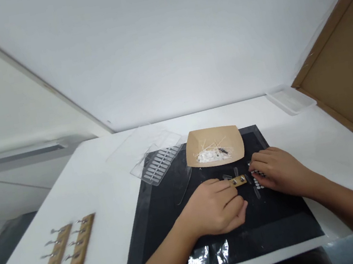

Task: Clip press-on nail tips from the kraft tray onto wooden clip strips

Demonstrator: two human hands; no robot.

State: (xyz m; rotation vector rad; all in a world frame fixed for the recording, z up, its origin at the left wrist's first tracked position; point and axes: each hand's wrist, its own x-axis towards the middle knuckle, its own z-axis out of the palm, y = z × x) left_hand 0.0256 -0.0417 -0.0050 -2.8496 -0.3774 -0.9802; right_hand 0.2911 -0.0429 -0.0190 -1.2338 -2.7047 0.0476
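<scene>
My left hand (215, 207) is closed over the left end of a small wooden strip (239, 180) with metal pegs. Its index finger lies along the strip, and my palm hides the rest. At the right, my right hand (274, 171) has curled fingers on a sheet of white oval dots (258, 181), covering part of it. Its fingertips are pressed together at the sheet's edge; anything small between them is hidden. Several clear nail tips (257, 192) lie on the black mat (163, 211) around the strip and sheet.
Behind my hands stands a brown paper tray (192, 152) holding thin sticks and white scraps. A clear plastic case (160, 166) with rows of nail tips overlaps the mat's far left corner. Two wooden strips with pegs (79, 247) lie far left; a clear plastic box (290, 100) sits back right.
</scene>
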